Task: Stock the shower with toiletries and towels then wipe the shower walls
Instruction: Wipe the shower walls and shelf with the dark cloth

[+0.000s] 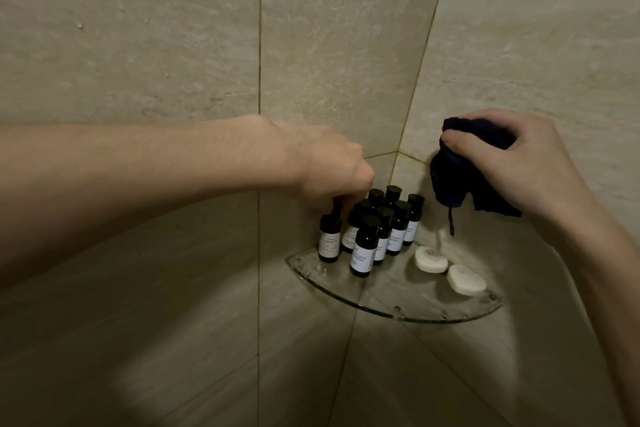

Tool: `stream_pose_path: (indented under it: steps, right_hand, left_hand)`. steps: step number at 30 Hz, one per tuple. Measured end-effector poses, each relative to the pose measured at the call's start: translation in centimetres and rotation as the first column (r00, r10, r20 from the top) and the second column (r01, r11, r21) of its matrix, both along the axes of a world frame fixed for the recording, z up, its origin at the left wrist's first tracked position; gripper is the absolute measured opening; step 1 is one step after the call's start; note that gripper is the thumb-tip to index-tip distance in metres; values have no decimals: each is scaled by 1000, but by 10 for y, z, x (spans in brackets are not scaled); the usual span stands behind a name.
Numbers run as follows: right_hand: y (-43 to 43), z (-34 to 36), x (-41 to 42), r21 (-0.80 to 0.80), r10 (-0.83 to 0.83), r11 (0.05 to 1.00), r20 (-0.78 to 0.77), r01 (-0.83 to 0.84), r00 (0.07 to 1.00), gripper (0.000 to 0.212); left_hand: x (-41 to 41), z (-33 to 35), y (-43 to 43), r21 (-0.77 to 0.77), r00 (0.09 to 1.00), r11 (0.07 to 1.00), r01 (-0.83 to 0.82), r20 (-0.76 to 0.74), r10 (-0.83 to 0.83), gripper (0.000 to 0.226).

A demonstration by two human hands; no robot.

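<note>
my left hand [329,170] is gripping the cap of the leftmost mini bottle [329,239] on the glass corner shelf [398,305], right hand [519,163] above the shelf clutching a bunched dark cloth [457,177]
</note>
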State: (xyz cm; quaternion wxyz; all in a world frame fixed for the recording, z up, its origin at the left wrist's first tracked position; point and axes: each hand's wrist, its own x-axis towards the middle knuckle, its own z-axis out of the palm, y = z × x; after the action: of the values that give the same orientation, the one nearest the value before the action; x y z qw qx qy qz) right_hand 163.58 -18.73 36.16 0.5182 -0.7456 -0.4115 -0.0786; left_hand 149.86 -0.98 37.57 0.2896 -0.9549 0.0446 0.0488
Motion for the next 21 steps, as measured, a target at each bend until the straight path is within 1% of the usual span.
stream_pose_path:
  steps: [10, 17, 21]
  right_hand:
    - [-1, 1, -2, -8, 7, 1000, -13, -7, 1000, 7]
    - [-3, 1, -5, -18, 6, 1000, -16, -7, 1000, 10]
    - [-3, 1, -5, -22, 6, 1000, -13, -6, 1000, 10]
  left_hand:
    - [1, 2, -6, -15, 1000, 1000, 5, 1, -5, 25]
    - [4, 2, -4, -46, 1000, 999, 11, -2, -11, 27]
    - [5, 2, -3, -76, 1000, 997, 26, 1, -26, 33]
